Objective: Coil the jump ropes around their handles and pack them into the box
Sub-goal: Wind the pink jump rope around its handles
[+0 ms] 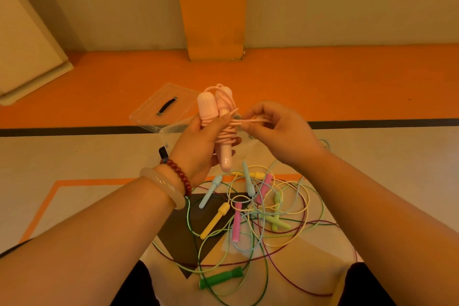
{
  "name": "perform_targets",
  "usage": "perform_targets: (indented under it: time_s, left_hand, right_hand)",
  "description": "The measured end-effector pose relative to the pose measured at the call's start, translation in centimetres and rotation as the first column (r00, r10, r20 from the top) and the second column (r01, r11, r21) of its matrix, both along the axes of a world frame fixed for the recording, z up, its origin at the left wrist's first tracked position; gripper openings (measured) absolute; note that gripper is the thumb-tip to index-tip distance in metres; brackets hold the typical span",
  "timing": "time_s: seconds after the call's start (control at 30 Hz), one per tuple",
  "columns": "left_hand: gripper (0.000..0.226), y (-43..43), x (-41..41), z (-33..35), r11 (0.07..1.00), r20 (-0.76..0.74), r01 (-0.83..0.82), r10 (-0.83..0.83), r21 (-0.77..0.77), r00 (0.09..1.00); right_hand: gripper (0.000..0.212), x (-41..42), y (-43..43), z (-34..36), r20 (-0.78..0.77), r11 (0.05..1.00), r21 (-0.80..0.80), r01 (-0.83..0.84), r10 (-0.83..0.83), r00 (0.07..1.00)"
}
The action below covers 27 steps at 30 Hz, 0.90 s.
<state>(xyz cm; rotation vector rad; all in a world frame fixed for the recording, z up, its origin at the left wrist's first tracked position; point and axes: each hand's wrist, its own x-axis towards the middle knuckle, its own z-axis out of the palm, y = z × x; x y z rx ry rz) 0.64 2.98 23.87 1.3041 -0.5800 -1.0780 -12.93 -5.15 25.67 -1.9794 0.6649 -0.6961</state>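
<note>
Head view, only one I have. Left hand at frame centre grips the pink handles, both bunched together, fingers curled round the middle of them. Their long axis runs near vertical in the frame, fat caps toward the top, narrow tips toward the bottom. Several turns of pink cord already sit around the handles, just under my thumb. Right hand is just right of the bundle, thumb and fingertips pinching the free cord end, which runs about horizontal from the handles to that hand, so square to the handle axis. My read: coil nearly done, short tail left to wrap or tuck. Key geometry: the tail lies right of the handles, so the right hand does the winding across the axis while the left just holds. The clear box sits on the floor directly behind the hands, mostly hidden by them; can't tell what's inside. Its lid lies off, up and left of it. The left hand looks nearer the box, so the drop is likely a short reach forward. The other ropes are in a loose tangle on the floor below the hands, lower centre, uncoiled; a green handle lies nearest the bottom edge. Risk: the turns slip if the left-hand grip relaxes before the tail is tucked.
</note>
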Motion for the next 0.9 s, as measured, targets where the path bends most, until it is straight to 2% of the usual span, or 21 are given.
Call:
perform_targets:
  time_s: [0.13,0.23,0.3,0.37,0.43,0.57,0.7,0.8,0.9]
  left_hand:
    - [0.011,-0.2,0.5,0.4,0.999,-0.075,-0.033,0.036,0.042,0.997]
    - [0.008,-0.3,0.7,0.8,0.996,-0.121,0.032,-0.022,0.078,0.992]
    - [0.013,-0.1,0.6,0.9,0.989,-0.1,0.085,-0.073,0.122,0.992]
    - [0.029,0.0,0.5,0.6,0.983,-0.057,0.107,-0.099,0.152,0.993]
    - [0.035,0.1,0.5,0.7,0.978,-0.036,0.121,-0.117,0.169,0.992]
    - [0.014,0.4,0.5,1.2,0.968,-0.012,0.169,-0.169,0.187,0.985]
    - [0.013,0.7,-0.2,1.5,0.966,-0.072,0.203,-0.194,0.157,0.978]
    - [0.013,0.8,-0.7,1.7,0.96,-0.099,0.24,-0.227,0.142,0.969]
    - [0.012,0.7,-0.7,1.2,0.956,-0.004,0.269,-0.271,0.12,0.963]
  right_hand:
    - [0.021,-0.1,-0.6,0.0,0.049,0.998,-0.025,0.065,-0.064,0.997]
    - [0.019,0.2,-0.8,-0.3,0.146,0.99,0.013,0.141,-0.142,0.979]
    - [0.026,0.5,-0.7,-0.3,0.217,0.988,0.071,0.14,-0.153,0.964]
    - [0.031,0.6,-0.6,-0.4,0.264,0.988,0.105,0.116,-0.14,0.954]
    - [0.032,0.6,-0.6,-0.5,0.269,0.989,0.118,0.093,-0.122,0.955]
    - [0.033,0.5,-0.3,-0.6,0.27,0.99,0.121,0.072,-0.103,0.957]
    - [0.028,0.5,-0.1,-0.5,0.281,0.986,0.138,0.096,-0.132,0.95]
    - [0.031,0.4,0.0,-0.8,0.267,0.989,0.063,0.132,-0.144,0.953]
    - [0.031,0.3,-0.1,-0.9,0.239,0.986,-0.04,0.162,-0.148,0.96]
